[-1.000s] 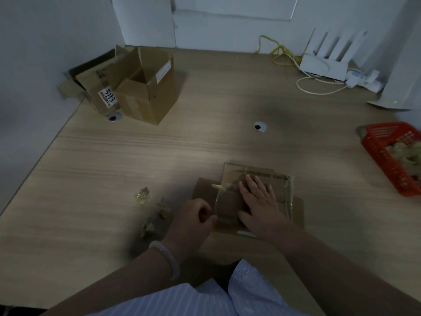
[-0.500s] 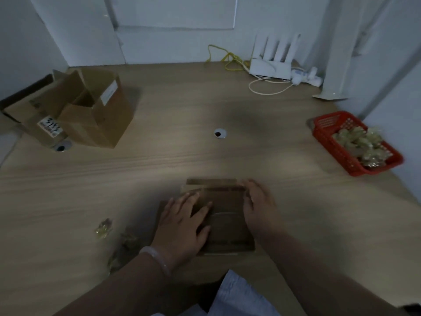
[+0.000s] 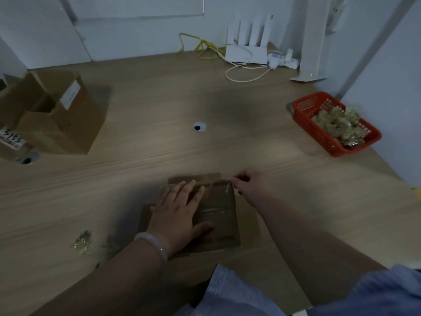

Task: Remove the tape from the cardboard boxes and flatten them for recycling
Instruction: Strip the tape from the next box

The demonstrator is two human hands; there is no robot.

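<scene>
Wooden table with a round cable hole at its middle. At the far edge, a white router stands beside a tangled yellow cable. A red basket sits at the right.

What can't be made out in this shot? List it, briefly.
Head view:
- Flattened box: its middle is hidden under the left hand, and its print is blurred.
- Tape strip: thin and dim, with its end hidden in the grip of the right hand.
- Open boxes: cut off by the left edge.
</scene>
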